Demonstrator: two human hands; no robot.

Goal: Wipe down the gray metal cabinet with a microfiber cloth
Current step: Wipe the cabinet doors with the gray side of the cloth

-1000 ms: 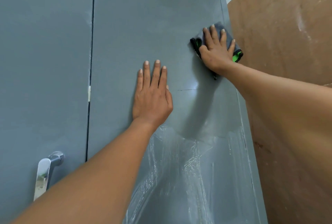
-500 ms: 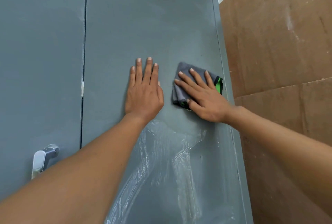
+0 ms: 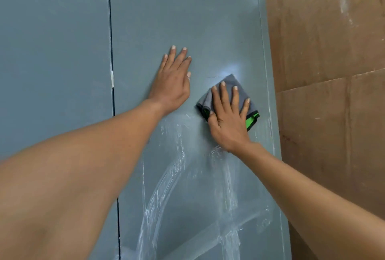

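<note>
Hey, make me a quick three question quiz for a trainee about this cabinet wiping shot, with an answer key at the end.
1. True or false: the left hand holds the cloth.
2. Multiple choice: what stands to the right of the gray cabinet door? A) a glass window B) a brown board C) a tiled wall
3. Fill in: the white wet streaks lie mostly ____ the two hands on the door.

Key
1. False. The left hand lies flat on the bare door; the right hand presses the gray cloth with spread fingers.
2. B, the brown board.
3. Below.
</note>
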